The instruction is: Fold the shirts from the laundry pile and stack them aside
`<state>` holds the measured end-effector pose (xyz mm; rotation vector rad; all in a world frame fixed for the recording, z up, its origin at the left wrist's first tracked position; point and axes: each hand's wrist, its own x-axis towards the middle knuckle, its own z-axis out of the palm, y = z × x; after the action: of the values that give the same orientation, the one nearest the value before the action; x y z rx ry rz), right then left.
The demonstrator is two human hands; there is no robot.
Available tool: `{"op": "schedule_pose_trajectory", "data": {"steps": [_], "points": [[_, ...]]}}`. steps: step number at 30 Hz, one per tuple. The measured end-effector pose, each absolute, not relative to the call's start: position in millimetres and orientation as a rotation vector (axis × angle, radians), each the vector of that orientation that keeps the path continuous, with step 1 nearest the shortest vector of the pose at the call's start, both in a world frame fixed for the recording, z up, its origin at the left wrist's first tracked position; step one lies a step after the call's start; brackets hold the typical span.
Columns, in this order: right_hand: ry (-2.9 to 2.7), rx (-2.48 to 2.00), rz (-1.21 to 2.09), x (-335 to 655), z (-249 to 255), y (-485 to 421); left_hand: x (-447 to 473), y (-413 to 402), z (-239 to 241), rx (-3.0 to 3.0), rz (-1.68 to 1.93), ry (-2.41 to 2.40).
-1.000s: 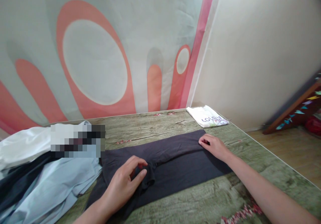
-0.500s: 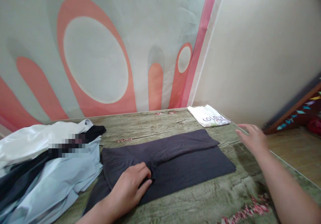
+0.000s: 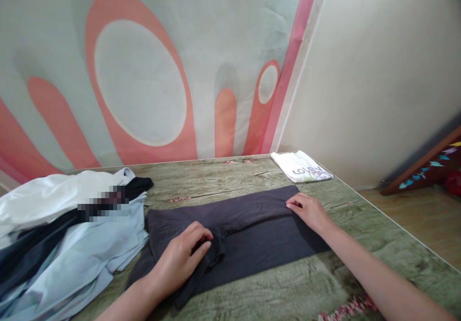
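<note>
We seem to be straightening the dark garment [image 3: 259, 249] on the worktop [image 3: 223, 179]: our right hand [image 3: 311, 213] pinches its upper layer; whether our left hand's [image 3: 176, 256] curled fingers grip cloth, we cannot tell. The next move calls for flattening the bunched middle.

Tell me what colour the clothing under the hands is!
The garment is dark grey, clearest in the head view.

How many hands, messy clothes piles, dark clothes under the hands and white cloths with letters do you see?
Left hand and right hand: 2
Messy clothes pile: 1
Dark garment: 1
White cloth with letters: 1
Total: 5
</note>
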<state>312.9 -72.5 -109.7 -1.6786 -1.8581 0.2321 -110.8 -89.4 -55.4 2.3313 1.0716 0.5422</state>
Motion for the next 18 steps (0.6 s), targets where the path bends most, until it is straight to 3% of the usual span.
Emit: {"op": "schedule_pose_trajectory", "data": {"steps": [10,18], "points": [[-1.818,-1.66,0.127,316,-114,-70,-112,-90,-57,2.495,0.337,1.062],[-1.321,-1.9,-0.409,422,-108,-80,-111,-93,-53,2.451,0.33,1.095]]}}
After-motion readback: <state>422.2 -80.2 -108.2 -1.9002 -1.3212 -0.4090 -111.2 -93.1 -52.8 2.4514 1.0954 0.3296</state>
